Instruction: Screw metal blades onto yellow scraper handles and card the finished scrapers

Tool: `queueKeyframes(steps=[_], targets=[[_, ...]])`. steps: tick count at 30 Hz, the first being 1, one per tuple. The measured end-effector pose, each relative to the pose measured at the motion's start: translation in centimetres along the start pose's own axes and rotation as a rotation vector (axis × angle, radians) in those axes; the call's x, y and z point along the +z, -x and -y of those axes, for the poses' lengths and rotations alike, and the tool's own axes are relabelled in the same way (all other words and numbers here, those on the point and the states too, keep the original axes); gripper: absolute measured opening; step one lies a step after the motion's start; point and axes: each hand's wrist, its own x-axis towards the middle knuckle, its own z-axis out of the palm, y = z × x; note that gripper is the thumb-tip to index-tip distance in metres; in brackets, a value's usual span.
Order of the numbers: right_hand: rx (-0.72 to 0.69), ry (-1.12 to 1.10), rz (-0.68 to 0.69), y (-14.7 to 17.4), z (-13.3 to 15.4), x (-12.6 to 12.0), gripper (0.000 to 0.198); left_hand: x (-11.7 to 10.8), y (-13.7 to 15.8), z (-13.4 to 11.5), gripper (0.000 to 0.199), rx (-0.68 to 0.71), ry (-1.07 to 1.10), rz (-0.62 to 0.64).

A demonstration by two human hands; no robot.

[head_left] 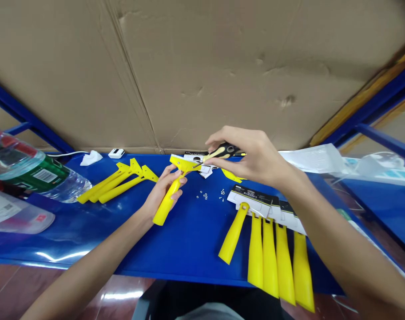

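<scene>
My left hand [167, 186] is wrapped round a yellow scraper [166, 203], its handle slanting down toward me and its wide head tilted up. A screwdriver [219, 152] with a black and cream handle sits in my right hand [249, 153], fingers closed about the grip. Its tip meets the right end of the scraper's head; whether it sits in a screw is too small to tell. Below the screwdriver, small nuts [205, 195] and screws [222, 193] lie loose on the blue table [189, 249].
Several yellow scrapers [121, 182] lie at the left. More yellow handles [269, 258] with printed cards [256, 200] lie at the right, some past the front edge. A water bottle [45, 175] and a clear plastic container [19, 213] are far left. Cardboard [202, 80] stands behind.
</scene>
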Motion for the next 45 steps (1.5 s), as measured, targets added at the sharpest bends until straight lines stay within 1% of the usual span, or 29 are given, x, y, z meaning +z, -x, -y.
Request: queueKeyframes(steps=[1, 2, 5, 6, 8, 10, 12, 13, 15, 17, 18, 20, 22, 23, 24, 26, 27, 29, 31, 32, 34, 37, 38, 39, 40, 42, 44, 45], targets=[[0.010, 0.023, -0.017, 0.0, 0.0, 0.1, 0.030, 0.0, 0.0, 0.0, 0.037, 0.001, 0.000, 0.001], [0.018, 0.037, -0.023, 0.0, 0.0, 0.1, 0.038, 0.0, 0.0, 0.0, 0.037, -0.001, 0.001, 0.000], [0.002, -0.009, 0.005, -0.1, 0.4, -0.2, 0.070, 0.1, 0.0, 0.0, 0.037, -0.010, 0.007, -0.008], [-0.015, -0.034, 0.012, -0.1, 0.5, -0.3, 0.075, 0.1, 0.0, -0.1, 0.037, -0.011, 0.011, -0.010], [-0.028, -0.067, 0.018, -0.1, 0.6, -0.5, 0.072, 0.2, 0.1, -0.1, 0.037, -0.013, 0.014, -0.011], [-0.008, -0.066, 0.011, 0.0, 0.4, -0.4, 0.060, 0.3, 0.1, -0.1, 0.036, -0.007, 0.016, -0.006], [0.022, -0.020, -0.023, 0.1, 0.2, -0.2, 0.047, 0.2, 0.1, -0.1, 0.036, 0.004, 0.011, 0.005], [0.032, 0.007, -0.037, 0.1, 0.2, -0.1, 0.045, 0.2, 0.1, -0.1, 0.036, 0.006, 0.007, 0.008], [0.033, 0.031, -0.039, 0.1, 0.2, -0.1, 0.054, 0.1, 0.1, -0.1, 0.037, 0.002, 0.005, 0.002], [0.014, -0.002, 0.006, 0.0, 0.4, -0.2, 0.066, 0.0, 0.0, -0.1, 0.037, -0.006, 0.014, -0.014], [0.007, -0.026, 0.031, 0.0, 0.5, -0.2, 0.067, 0.0, 0.0, -0.1, 0.037, -0.010, 0.020, -0.020], [0.015, -0.043, 0.046, -0.1, 0.5, -0.2, 0.055, 0.0, 0.0, -0.1, 0.036, -0.011, 0.021, -0.015], [0.046, -0.017, 0.012, -0.1, 0.5, -0.1, 0.043, 0.0, 0.0, -0.1, 0.037, -0.009, 0.008, -0.001], [0.055, -0.003, -0.006, -0.1, 0.4, -0.1, 0.043, 0.0, 0.0, -0.1, 0.038, -0.007, 0.001, 0.004], [0.053, 0.002, -0.010, -0.1, 0.4, -0.1, 0.047, 0.0, 0.0, 0.0, 0.038, -0.006, -0.002, 0.004], [0.024, -0.021, 0.023, -0.1, 0.5, -0.2, 0.059, 0.0, 0.0, 0.0, 0.037, -0.009, 0.006, -0.002], [0.008, -0.044, 0.050, -0.1, 0.5, -0.3, 0.061, 0.0, 0.0, 0.0, 0.036, -0.012, 0.014, -0.007], [-0.005, -0.069, 0.074, -0.1, 0.6, -0.3, 0.053, 0.1, 0.0, 0.0, 0.036, -0.015, 0.022, -0.011], [0.012, -0.037, 0.037, 0.0, 0.6, -0.3, 0.040, 0.2, 0.1, 0.0, 0.036, -0.013, 0.018, -0.002], [0.027, -0.005, 0.013, 0.0, 0.7, -0.2, 0.039, 0.2, 0.1, -0.1, 0.036, -0.012, 0.015, 0.003], [0.047, 0.048, -0.007, 0.0, 0.8, -0.2, 0.050, 0.2, 0.1, -0.1, 0.036, -0.010, 0.012, 0.006], [0.019, 0.017, 0.038, 0.0, 1.1, -0.5, 0.080, 0.1, 0.1, -0.1, 0.037, -0.016, 0.024, -0.011], [0.003, -0.009, 0.048, 0.0, 1.2, -0.6, 0.086, 0.1, 0.1, -0.1, 0.037, -0.018, 0.031, -0.014], [-0.008, -0.035, 0.050, 0.0, 1.3, -0.7, 0.087, 0.1, 0.1, -0.1, 0.037, -0.021, 0.036, -0.015], [-0.007, -0.058, 0.050, 0.1, 1.3, -0.7, 0.084, 0.2, 0.1, -0.1, 0.037, -0.022, 0.040, -0.012], [0.019, -0.076, 0.039, 0.1, 1.1, -0.6, 0.072, 0.3, 0.2, -0.2, 0.037, -0.016, 0.038, -0.004], [0.044, -0.054, 0.008, 0.2, 0.8, -0.5, 0.061, 0.3, 0.3, -0.2, 0.036, -0.013, 0.025, 0.008], [0.046, -0.037, -0.002, 0.1, 0.8, -0.4, 0.059, 0.3, 0.3, -0.2, 0.036, -0.012, 0.016, 0.013]])
